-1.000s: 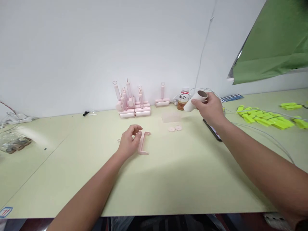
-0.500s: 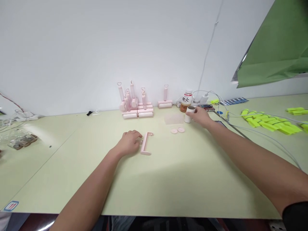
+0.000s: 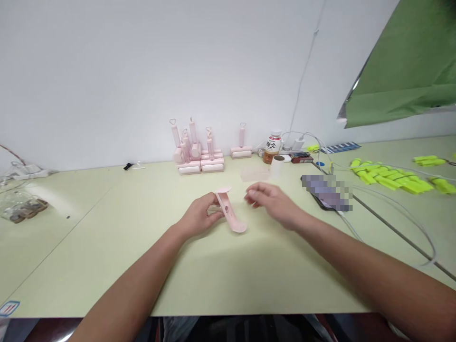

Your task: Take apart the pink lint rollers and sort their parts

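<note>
Since the earlier frames the right hand [image 3: 274, 205] has let go of the paper roll [image 3: 277, 166], which now stands upright by itself in the upper middle of the frame, and has come back to the centre; the left hand [image 3: 199, 218] has lifted the pink frame [image 3: 230, 213] off the table [image 3: 249, 275] and tilted it.

Left fingers are closed around one side of the pink frame, holding it just left of centre with one flat end raised and the other low near the tabletop. Right fingers are loosely curled and narrow, tips pointing left toward the frame, close to it but apart; whether they pinch a small disc is too blurred to tell. Both forearms run in from the lower edge of the frame.

Behind the hands, a clear plastic piece [image 3: 253, 174] lies flat, with the paper roll just right of it and a bottle [image 3: 272, 147] with a white cap behind that. A cluster of finished pink rollers [image 3: 194, 152] stands against the wall at upper centre, one more roller [image 3: 241, 146] apart to their right. A phone [image 3: 326, 195] lies right of centre, cables [image 3: 392, 209] looping past it. Yellow-green parts [image 3: 388, 175] lie in a row at the right edge, under a green sheet [image 3: 409, 61] in the upper right. Clear bags [image 3: 21, 206] sit at the far left.
</note>
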{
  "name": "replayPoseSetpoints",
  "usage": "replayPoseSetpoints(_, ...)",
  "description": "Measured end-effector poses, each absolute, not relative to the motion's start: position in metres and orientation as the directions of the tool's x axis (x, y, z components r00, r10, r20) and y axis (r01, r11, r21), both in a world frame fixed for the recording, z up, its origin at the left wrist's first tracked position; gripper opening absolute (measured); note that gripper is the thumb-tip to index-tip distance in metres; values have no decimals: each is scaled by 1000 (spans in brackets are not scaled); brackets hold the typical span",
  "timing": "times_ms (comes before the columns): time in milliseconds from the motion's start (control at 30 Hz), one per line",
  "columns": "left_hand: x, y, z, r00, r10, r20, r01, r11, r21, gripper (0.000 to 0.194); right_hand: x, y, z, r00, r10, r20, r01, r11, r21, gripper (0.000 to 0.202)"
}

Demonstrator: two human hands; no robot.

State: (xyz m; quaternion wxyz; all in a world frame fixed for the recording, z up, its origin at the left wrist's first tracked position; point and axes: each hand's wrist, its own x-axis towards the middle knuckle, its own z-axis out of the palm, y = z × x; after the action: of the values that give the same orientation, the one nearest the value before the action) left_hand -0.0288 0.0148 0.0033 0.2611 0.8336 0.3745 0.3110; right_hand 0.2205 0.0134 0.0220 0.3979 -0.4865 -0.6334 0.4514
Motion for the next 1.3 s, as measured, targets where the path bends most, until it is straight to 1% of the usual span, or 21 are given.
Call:
replayPoseSetpoints(33, -25, 12, 3, 543, 769, 337, 447, -605, 659, 18, 208, 2, 20, -316, 949, 3, 194, 67, -979, 34)
replayPoseSetpoints(67, -22, 9, 2, 555, 756, 347, 443, -622, 646, 16, 198, -6, 17, -386, 921, -53, 170, 15, -985, 37)
replayPoseSetpoints(133, -18, 4, 1, 570, 736, 365, 443, -649, 619, 14, 187, -16, 9, -444, 884, -149, 140, -96, -986, 44)
replayPoseSetpoints(200, -16, 2, 0, 578, 724, 376, 435, -664, 608, 14, 185, -18, 2, -486, 849, -208, 91, -188, -978, 49)
replayPoseSetpoints(333, -13, 0, 1, 604, 706, 370, 404, -672, 621, 16, 192, -17, -8, -606, 763, -223, -3, -282, -959, 51)
replayPoseSetpoints(433, -13, -1, 2, 632, 668, 393, 392, -713, 582, 17, 196, -17, -11, -681, 709, -186, -60, -308, -950, 47)
replayPoseSetpoints(500, -14, -1, 3, 649, 646, 403, 398, -739, 543, 20, 198, -18, -12, -708, 691, -144, -84, -285, -955, 46)
replayPoseSetpoints(567, -16, -1, 5, 665, 640, 385, 404, -742, 535, 26, 200, -19, -11, -731, 673, -116, -76, -249, -966, 44)
replayPoseSetpoints(667, -17, -3, 7, 698, 646, 309, 375, -697, 611, 34, 201, -21, -6, -781, 615, -110, -48, -235, -971, 44)
replayPoseSetpoints(800, -14, -7, 9, 771, 606, 198, 292, -611, 736, 31, 203, -23, -3, -819, 566, -91, -37, -210, -977, 45)
replayPoseSetpoints(933, -11, -10, 10, 808, 575, 124, 297, -581, 758, 30, 204, -24, -5, -794, 604, -60, -5, -106, -994, 43)
replayPoseSetpoints(1033, -11, -7, 6, 769, 631, 100, 383, -580, 719, 27, 204, -26, -5, -735, 676, -45, 36, -28, -999, 42)
replayPoseSetpoints(1100, -15, 0, 1, 683, 721, 114, 470, -554, 687, 22, 204, -27, -4, -645, 764, -17, 101, 63, -993, 39)
replayPoseSetpoints(1167, -20, 7, -2, 550, 820, 158, 526, -488, 696, 20, 206, -26, -1, -519, 854, 48, 238, 198, -951, 36)
replayPoseSetpoints(1233, -25, 12, -1, 439, 876, 201, 494, -422, 760, 20, 211, -21, 1, -425, 900, 100, 435, 300, -849, 31)
replayPoseSetpoints(1300, -28, 12, 4, 426, 879, 216, 408, -399, 821, 21, 216, -13, 2, -391, 916, 87, 604, 327, -727, 25)
